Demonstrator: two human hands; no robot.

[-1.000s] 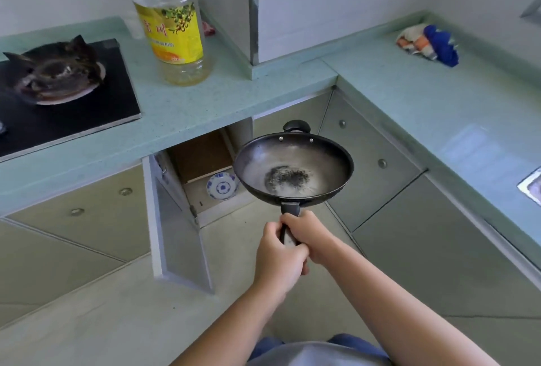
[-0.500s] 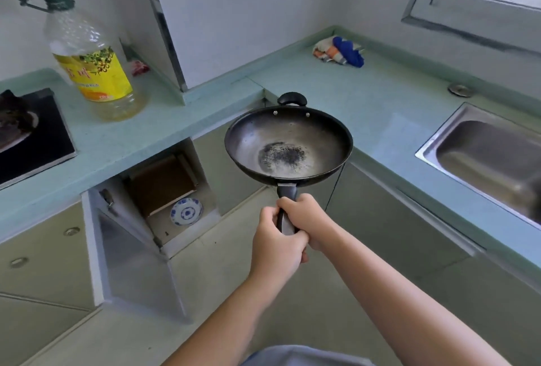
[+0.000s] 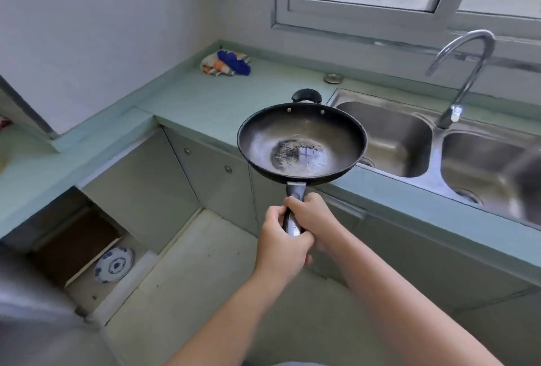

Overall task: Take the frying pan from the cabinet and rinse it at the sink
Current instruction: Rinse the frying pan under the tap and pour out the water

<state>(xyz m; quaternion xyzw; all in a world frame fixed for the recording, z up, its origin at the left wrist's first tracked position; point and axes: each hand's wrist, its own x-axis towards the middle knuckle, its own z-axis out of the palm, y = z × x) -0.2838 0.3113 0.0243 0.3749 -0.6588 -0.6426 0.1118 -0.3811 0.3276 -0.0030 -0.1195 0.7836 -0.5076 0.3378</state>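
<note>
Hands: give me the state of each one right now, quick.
Left hand: closed around the frying pan handle.
Right hand: closed on the same handle, nearer the pan's bowl.

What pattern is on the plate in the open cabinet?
The plate is white with a blue painted design, seen in the head view, standing tilted in the cabinet.
</note>
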